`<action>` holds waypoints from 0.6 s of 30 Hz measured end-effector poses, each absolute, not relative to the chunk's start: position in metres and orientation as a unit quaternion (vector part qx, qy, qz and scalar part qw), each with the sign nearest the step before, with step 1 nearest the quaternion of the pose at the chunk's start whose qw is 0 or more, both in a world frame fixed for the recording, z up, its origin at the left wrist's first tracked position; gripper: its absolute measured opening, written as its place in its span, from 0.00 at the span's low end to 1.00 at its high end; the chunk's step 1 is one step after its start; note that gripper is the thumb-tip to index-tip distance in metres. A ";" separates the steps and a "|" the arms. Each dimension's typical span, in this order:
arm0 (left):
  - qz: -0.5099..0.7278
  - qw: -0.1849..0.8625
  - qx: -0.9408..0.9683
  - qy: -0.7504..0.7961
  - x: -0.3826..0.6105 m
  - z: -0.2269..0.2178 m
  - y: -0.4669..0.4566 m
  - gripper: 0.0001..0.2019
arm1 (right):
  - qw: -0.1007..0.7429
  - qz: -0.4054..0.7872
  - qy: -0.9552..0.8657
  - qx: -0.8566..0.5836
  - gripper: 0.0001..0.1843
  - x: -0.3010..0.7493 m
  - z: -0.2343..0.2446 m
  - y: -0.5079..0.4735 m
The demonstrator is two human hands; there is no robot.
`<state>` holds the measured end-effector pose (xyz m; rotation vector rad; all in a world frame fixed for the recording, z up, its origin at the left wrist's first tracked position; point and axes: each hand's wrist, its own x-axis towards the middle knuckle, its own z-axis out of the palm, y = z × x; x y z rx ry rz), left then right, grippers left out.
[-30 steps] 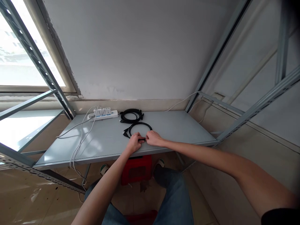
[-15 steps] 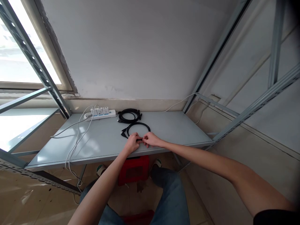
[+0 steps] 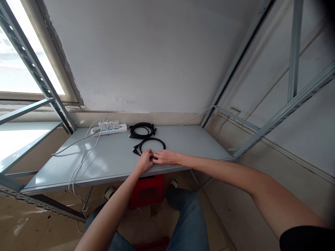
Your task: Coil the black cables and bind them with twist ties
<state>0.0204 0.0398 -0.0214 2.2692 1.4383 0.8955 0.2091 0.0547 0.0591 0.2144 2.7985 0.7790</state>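
I see a thin black cable wound into a flat round loop (image 3: 152, 138) lying at the centre of the frame on the grey metal surface (image 3: 188, 143). The loop is slightly wider left to right, and its two plug ends poke out toward the left of the frame. My left hand (image 3: 144, 161) has its grip closed on the loop's near arc. My right hand (image 3: 164, 157) meets it with its fingers stretched out narrow (I cannot tell whether it is pinching). Just behind lies a thicker black coiled cable bundle (image 3: 152, 129), with a white power strip (image 3: 109, 128) to its left.
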 end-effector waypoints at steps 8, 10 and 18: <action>0.319 0.178 0.788 0.496 0.019 -0.021 0.040 0.10 | 0.156 0.228 0.955 0.108 0.14 0.205 0.062 0.068; 0.320 0.181 0.788 0.494 0.019 -0.020 0.040 0.10 | 0.157 0.193 0.949 0.194 0.10 0.201 0.061 0.060; 0.314 0.180 0.788 0.498 0.018 -0.017 0.038 0.13 | -0.014 -0.118 0.827 0.550 0.05 0.189 0.053 0.043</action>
